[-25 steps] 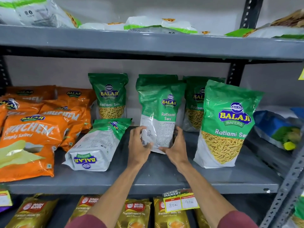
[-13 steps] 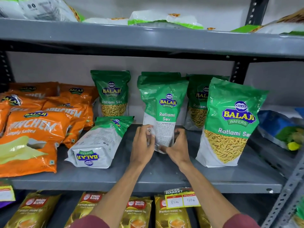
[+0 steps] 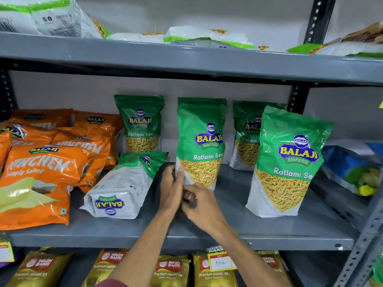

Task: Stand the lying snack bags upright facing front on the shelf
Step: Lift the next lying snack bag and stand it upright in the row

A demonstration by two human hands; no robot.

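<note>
Grey metal shelf (image 3: 238, 228), middle tier. Green-and-white Ratlami Sev snack bag (image 3: 200, 146): upright, front outward, centre. Left hand (image 3: 171, 188): fingers pinching its lower left edge. Right hand (image 3: 204, 206): at its base; grip unclear through blur. Second green-and-white bag (image 3: 122, 187): lying flat, back up, just left.

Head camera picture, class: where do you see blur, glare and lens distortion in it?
In the head view, the left hand and right hand are motion-blurred at the base of the middle Ratlami Sev bag; the orange bags carry white glare streaks; the wide lens bends the upper shelf edge, and the corners look soft.
</note>
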